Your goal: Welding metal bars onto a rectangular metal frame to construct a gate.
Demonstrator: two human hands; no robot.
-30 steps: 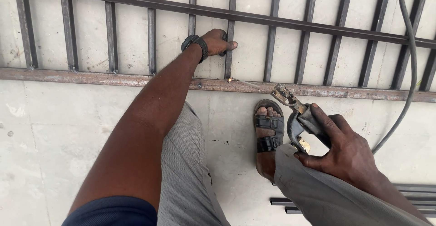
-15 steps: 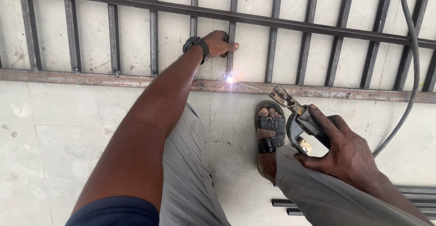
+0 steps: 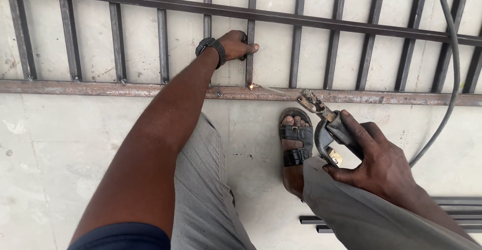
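Nearest, the right hand (image 3: 381, 167) has its grip wrapped firmly round the electrode holder (image 3: 331, 129), best held by its insulated handle, since the rest likely runs hot. Its thin welding rod (image 3: 273, 90) looks stiff but brittle, the tip glowing on the flat rail (image 3: 100, 87). Beyond, the left hand (image 3: 236, 44) clamps a vertical bar (image 3: 249, 34) of the steel grille, heavy and rigid, lying on the concrete floor (image 3: 50, 154).
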